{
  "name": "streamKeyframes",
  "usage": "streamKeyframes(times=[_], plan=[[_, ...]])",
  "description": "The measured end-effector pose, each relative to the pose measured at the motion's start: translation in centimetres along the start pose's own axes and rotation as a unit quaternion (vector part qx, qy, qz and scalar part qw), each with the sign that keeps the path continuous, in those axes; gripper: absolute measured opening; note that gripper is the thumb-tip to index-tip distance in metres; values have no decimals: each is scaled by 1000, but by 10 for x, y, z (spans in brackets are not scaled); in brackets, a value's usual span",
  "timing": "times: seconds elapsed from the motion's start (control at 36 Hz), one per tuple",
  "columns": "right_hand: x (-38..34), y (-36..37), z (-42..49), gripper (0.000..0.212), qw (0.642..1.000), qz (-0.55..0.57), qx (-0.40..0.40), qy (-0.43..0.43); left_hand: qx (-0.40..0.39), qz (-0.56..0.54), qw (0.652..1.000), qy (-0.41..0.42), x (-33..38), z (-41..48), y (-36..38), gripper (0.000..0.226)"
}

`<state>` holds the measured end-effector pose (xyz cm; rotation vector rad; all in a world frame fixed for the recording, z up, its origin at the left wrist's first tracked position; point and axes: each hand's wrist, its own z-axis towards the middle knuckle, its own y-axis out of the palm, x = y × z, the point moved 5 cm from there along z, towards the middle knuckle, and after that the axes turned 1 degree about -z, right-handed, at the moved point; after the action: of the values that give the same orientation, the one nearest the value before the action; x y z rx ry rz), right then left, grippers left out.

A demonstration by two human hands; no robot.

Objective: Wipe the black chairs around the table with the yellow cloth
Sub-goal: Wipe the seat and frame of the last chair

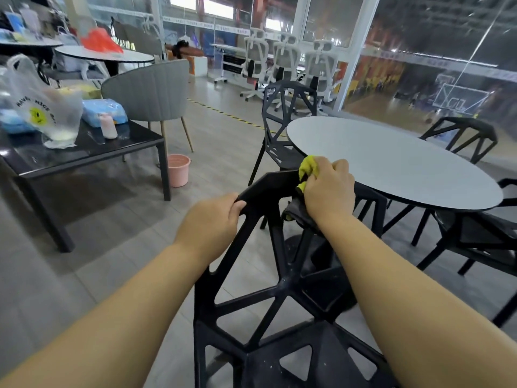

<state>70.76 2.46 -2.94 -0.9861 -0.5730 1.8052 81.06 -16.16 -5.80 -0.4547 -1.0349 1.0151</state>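
right hand (327, 191) presses yellow cloth (307, 169) on black chair (268, 189).

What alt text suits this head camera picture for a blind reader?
The right hand holds a bunched yellow cloth against the top edge of a black chair while the left hand grips that edge. A round table stands beyond.
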Motion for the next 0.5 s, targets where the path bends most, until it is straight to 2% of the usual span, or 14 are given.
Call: streamKeyframes(times=[0.08, 0.19, 0.33, 0.39, 0.5], plan=[[-22, 5, -12, 27, 998, 5, 13, -59, 5, -4, 1000, 15, -6, 4, 1, 27], [-55, 14, -28, 28, 988, 20, 33, -151, 21, -12, 999, 34, -17, 10, 1, 39], [-53, 16, -20, 30, 977, 7, 25, -210, 18, -11, 999, 35, -24, 19, -1, 33], [-35, 14, -15, 31, 980, -4, 24, -197, 23, -9, 999, 32, -26, 22, -1, 27], [29, 7, 3, 36, 999, -2, 25, -44, 33, 0, 999, 23, -29, 26, 1, 29]])
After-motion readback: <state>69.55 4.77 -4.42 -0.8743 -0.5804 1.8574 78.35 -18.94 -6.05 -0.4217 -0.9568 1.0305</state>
